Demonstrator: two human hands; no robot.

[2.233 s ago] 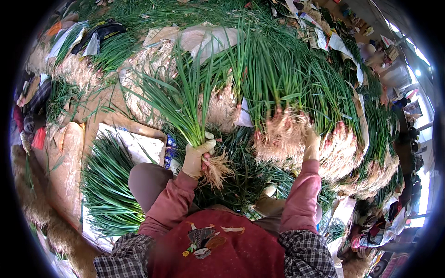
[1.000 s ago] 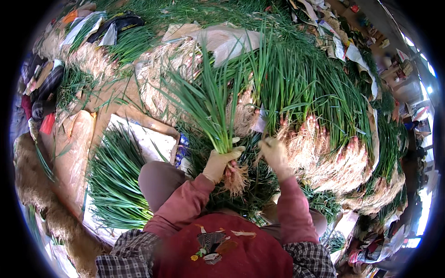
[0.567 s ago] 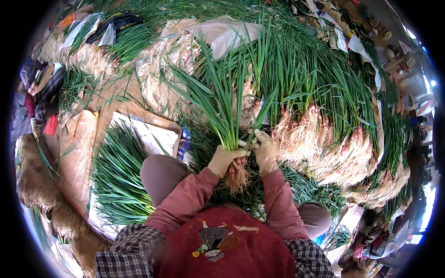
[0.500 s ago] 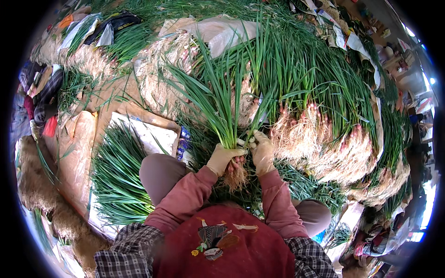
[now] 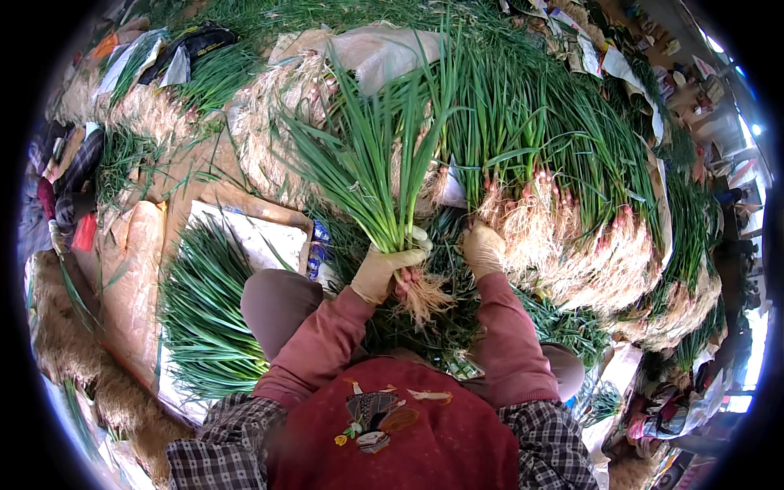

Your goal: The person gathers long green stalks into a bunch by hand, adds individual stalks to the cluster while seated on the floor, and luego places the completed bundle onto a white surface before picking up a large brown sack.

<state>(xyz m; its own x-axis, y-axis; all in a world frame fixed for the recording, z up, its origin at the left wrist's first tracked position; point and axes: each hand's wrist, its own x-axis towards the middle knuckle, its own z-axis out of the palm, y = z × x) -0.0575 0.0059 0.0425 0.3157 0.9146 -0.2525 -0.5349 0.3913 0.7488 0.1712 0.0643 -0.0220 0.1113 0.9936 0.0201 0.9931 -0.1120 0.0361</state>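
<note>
Gripped upright in my gloved left hand (image 5: 387, 271) is a bunch of spring onions (image 5: 384, 192). Its long green leaves fan out above the fist, and the pinkish bulbs and pale stringy roots stick out below. My right hand (image 5: 484, 248), gloved too, is at the left end of a large heap of spring onions (image 5: 572, 220), beside the roots. Its fingers are curled in; whether anything is pinched between them I cannot make out. A gap separates the two hands.
Trimmed-looking spring onions (image 5: 208, 306) lie piled left of my knee, next to a white board (image 5: 257, 237). Loose green leaves (image 5: 563, 331) cover the ground between my legs and the heap. A pale sack (image 5: 384, 53) lies beyond. Another person's hand (image 5: 57, 237) shows at far left.
My right hand has moved away from the bunch, rightward to the heap. The bunch in my left hand has shifted slightly left, its leaves more spread.
</note>
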